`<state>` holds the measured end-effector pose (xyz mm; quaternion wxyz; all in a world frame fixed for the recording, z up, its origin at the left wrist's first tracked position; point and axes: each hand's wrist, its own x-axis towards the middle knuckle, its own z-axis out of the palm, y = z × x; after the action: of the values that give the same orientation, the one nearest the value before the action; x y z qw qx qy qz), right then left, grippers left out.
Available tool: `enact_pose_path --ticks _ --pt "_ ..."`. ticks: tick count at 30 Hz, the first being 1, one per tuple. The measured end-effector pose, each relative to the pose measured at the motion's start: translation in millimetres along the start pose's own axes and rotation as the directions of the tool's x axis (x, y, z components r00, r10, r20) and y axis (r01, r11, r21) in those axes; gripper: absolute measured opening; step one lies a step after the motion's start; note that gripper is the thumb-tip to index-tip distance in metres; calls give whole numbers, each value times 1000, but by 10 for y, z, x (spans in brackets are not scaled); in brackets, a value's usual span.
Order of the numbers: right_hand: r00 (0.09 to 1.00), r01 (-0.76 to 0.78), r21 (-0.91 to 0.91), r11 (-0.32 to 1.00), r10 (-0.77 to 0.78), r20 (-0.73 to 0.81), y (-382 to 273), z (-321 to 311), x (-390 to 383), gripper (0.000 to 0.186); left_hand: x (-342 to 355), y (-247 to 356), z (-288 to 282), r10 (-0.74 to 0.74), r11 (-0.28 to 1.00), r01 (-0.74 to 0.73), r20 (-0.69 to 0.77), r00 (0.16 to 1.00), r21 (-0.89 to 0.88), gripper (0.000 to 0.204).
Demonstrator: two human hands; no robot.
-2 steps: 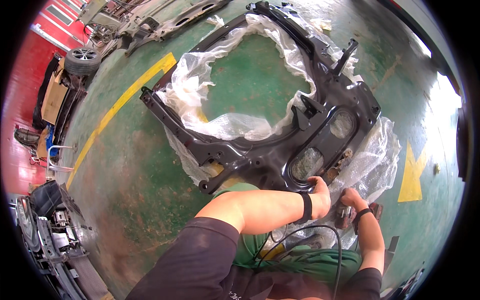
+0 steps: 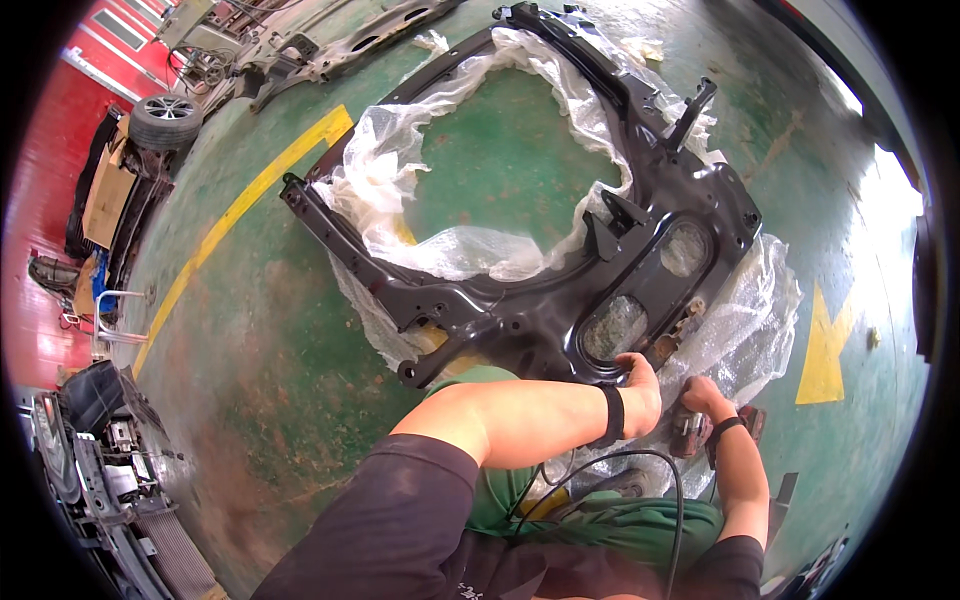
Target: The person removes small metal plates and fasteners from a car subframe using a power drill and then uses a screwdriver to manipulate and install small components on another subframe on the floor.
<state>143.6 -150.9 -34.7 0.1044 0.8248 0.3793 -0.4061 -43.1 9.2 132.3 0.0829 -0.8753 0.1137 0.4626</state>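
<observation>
A large black metal car subframe lies on bubble wrap, with two oval openings in its near right part. My left hand is at its near edge, below the lower oval opening. Its fingers are bent and closed against the metal beside a rusty brown bracket; what they pinch, if anything, is hidden. To the right, my right hand is closed round a red and black cordless power tool. The tool's working end is not clearly visible.
A black cable loops over my green-clad legs. Yellow stripes mark the green floor. Along the left side are a wheel, a cardboard piece and removed car front parts. Another metal beam lies at the back.
</observation>
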Motion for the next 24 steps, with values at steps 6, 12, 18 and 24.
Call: enact_pose_path --ticks 6,12,18,24 --pt "1000 11 23 1000 -11 -28 -38 -34 -35 31 -28 2 10 -8 1000 8 -18 1000 -6 35" --pt "997 54 22 998 -53 -64 48 12 0 31 -169 -53 -13 27 999 -24 -63 998 45 32" --pt "995 97 79 992 -96 -11 -26 -83 -53 30 -60 -33 -11 1 1000 -1 18 1000 -9 39" --pt "987 114 85 990 -103 -125 16 -11 -53 28 -105 -33 1 -11 999 13 -48 999 42 35"
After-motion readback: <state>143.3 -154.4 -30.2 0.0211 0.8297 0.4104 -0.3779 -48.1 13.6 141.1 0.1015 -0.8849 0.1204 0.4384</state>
